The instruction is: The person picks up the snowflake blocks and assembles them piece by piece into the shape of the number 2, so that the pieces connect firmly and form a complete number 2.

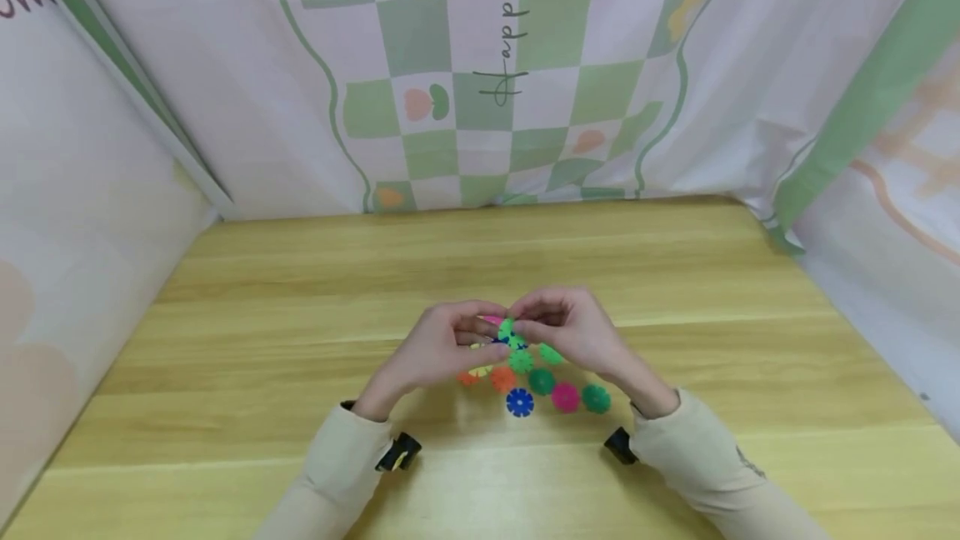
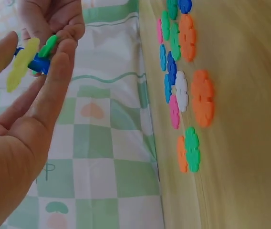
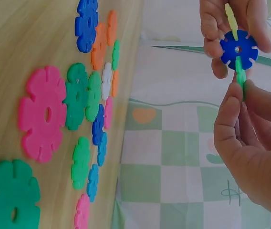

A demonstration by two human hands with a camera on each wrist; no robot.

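My left hand (image 1: 442, 344) holds a yellow notched snowflake disc (image 2: 23, 64) between thumb and fingers. A blue snowflake disc (image 3: 228, 49) is slotted onto the yellow one at one edge. Opposite, a green snowflake disc (image 3: 240, 72) meets the blue one's notch, edge-on. My right hand (image 1: 577, 332) pinches this green disc between thumb and fingertips. Both hands are raised over the table, fingertips close together, and the three discs form one small chain between them. In the head view the fingers partly cover the discs.
On the wooden table (image 1: 262, 298) several loose snowflake discs lie beneath and in front of the hands, among them a pink disc (image 3: 45, 114), a dark green disc (image 1: 596, 398) and an orange disc (image 2: 203, 98). A checked curtain (image 1: 480, 107) hangs along the back edge.
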